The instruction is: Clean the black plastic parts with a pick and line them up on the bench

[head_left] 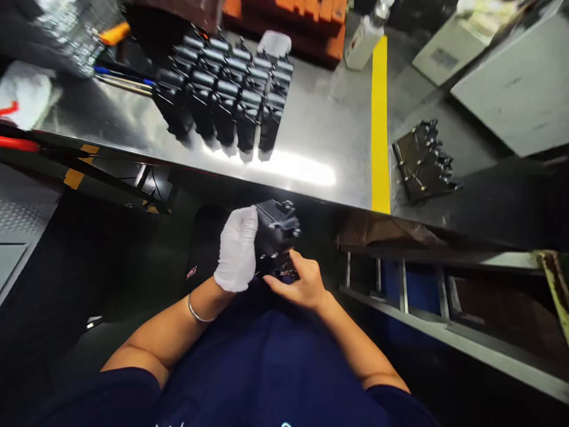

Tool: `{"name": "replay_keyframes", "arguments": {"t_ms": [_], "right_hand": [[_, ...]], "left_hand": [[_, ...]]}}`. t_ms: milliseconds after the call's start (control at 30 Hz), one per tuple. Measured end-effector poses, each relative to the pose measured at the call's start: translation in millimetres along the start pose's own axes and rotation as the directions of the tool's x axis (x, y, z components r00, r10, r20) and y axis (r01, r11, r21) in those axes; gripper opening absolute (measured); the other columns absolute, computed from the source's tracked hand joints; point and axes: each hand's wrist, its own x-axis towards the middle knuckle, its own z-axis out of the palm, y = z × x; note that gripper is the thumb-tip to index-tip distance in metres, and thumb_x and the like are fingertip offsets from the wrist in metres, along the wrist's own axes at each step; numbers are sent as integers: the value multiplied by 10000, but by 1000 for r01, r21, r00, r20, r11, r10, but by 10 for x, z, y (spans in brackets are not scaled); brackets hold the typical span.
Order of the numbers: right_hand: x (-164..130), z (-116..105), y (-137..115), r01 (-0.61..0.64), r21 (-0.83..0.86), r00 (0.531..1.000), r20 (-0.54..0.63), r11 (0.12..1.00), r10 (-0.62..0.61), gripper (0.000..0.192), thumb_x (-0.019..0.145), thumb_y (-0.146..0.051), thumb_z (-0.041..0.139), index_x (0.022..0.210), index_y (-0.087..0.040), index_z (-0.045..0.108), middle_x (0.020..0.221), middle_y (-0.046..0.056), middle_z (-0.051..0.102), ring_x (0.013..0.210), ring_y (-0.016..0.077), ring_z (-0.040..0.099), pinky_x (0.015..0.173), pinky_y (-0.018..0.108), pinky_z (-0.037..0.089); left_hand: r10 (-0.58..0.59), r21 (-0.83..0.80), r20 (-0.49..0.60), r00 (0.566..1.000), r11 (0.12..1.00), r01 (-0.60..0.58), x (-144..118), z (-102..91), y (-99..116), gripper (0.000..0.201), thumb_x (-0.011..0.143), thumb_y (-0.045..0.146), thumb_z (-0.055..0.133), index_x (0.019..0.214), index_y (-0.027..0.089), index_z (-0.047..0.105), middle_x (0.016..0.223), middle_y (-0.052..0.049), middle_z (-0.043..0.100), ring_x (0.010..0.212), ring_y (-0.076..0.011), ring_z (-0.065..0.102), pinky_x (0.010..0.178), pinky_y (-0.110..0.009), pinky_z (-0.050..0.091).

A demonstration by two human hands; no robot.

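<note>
Behind hands (267,261), part (276,234) half-hidden

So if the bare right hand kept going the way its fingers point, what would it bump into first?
The right hand points up and left, already touching the black part. Beyond that sits the gloved left hand; depth is hard to judge.

A shiny metal table (320,136) fills the upper middle of the frame, with a bright glare of overhead light near its front edge. A yellow stripe (379,118) runs down it right of centre. Orange crates (306,18) stand at the top edge. A grey cabinet (515,83) sits in the upper right. Below the table at lower right, a metal shelf frame (422,296) shows. The floor (26,213) at left is grey and dark.
</note>
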Motion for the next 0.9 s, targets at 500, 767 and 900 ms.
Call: {"name": "replay_keyframes", "arguments": {"t_ms": [500, 767, 900], "right_hand": [[2473, -576, 167, -322, -192, 921, -292, 927, 260, 307, 793, -344, 638, 1041, -171, 689, 903, 58, 728, 804, 177, 654, 776, 311, 528], [1545, -1554, 463, -511, -211, 669, -706, 833, 232, 350, 812, -270, 581, 1135, -150, 644, 1179, 173, 660, 1055, 268, 636, 952, 422, 479], [956, -2241, 767, -732, -227, 520, -795, 643, 312, 522, 738, -330, 665, 1217, -133, 608, 1129, 209, 653, 968, 318, 648, 836, 461, 499]], "left_hand": [[-237, -128, 97, 967, 960, 248, 11, -582, -96, 556, 759, 493, 705, 1179, 149, 584, 1052, -86, 679, 935, -194, 654, 875, -360, 515], [-313, -116, 46, 949, 942, 316, 265, -661, -114, 412, 709, 374, 748, 1038, 150, 645, 856, -36, 696, 774, -159, 666, 790, -316, 549], [-317, -10, 93, 944, 948, 319, 280, -567, -112, 403, 712, 385, 735, 1036, 160, 652, 885, -36, 694, 805, -174, 672, 829, -339, 549]]}}
